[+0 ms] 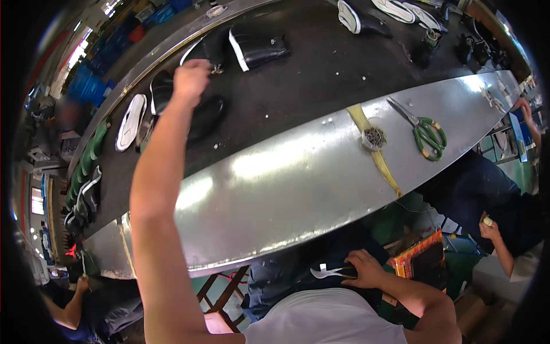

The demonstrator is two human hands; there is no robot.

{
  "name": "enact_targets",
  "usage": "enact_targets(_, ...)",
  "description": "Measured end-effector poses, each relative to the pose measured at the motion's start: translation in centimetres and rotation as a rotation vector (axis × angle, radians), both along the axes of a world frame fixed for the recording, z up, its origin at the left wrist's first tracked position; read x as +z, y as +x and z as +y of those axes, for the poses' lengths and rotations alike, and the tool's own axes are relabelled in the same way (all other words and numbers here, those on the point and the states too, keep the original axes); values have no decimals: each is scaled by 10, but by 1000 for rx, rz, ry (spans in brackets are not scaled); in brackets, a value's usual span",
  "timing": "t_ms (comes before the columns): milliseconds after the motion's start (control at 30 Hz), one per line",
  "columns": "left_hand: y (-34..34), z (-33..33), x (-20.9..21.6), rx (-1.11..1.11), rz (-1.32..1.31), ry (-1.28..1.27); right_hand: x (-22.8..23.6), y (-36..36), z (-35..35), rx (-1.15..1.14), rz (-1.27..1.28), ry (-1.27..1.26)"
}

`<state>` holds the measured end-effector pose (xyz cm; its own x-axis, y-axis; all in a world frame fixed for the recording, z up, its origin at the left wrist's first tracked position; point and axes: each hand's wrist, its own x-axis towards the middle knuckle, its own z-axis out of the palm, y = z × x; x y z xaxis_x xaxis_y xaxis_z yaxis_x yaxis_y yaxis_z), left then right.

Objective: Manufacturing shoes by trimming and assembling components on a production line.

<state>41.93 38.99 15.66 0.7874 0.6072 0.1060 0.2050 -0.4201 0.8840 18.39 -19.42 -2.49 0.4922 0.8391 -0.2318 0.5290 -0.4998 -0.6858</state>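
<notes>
My left arm stretches far across the dark bench. My left hand [192, 82] is closed, its fingers curled at the lower end of a black shoe [215, 47] with a white sole edge; the fingertips are partly hidden. Just right of it lies another black boot-like shoe [260, 50] on its side. Low by my lap, my right hand [365, 269] is closed around the handles of pliers [326, 274] with curved silver jaws pointing left. A small white piece [323, 266] shows at the jaws; whether they grip it I cannot tell.
A metal sheet [269, 189] covers the bench's near side, bearing green-handled scissors [427, 135], a cup of small nails [373, 138] and a yellow strap [385, 170]. More shoes [133, 122] lie left and far right. People sit at both sides, one person's hand [490, 229] at right.
</notes>
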Motion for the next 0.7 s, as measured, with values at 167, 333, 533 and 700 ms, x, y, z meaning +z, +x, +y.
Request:
enact_targets(167,96,-42,-61,274,112,-308,7,3,7,-36,36,32)
enact_targets(333,122,-38,-78,168,-84,-335,13,-3,0,-99,55,57)
enact_targets(533,51,-87,6,123,-164,-753,18,-15,-13,-90,22,57)
enact_targets(700,-77,-104,85,-65,-462,-718,14,-39,-27,-54,-25,35)
